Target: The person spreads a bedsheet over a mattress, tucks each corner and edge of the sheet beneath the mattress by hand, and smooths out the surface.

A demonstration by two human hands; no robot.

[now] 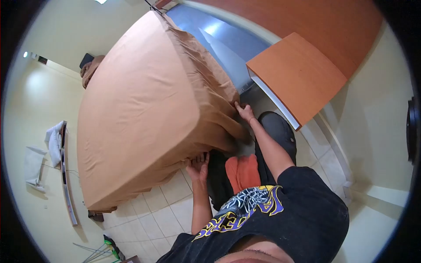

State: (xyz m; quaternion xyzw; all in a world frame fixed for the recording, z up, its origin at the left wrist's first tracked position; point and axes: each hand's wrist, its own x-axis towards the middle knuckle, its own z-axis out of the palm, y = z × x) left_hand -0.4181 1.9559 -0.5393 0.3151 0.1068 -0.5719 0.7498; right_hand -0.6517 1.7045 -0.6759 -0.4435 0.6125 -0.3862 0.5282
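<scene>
Already the brown sheet point(140, 96) lies spread on the left, its top mostly smooth, though its right side hangs in loose folds. The right hand point(245, 112) pinches its edge; the left hand point(198, 168) meets the near hem, grip unclear to me.

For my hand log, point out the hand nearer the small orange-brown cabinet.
The right hand, at the brown cloth near the cabinet; the left hand, also at the cloth, is farther away.

Cream walls point(377, 87) surround a tiled floor point(164, 204) and orange-brown cabinet point(298, 76).
</scene>
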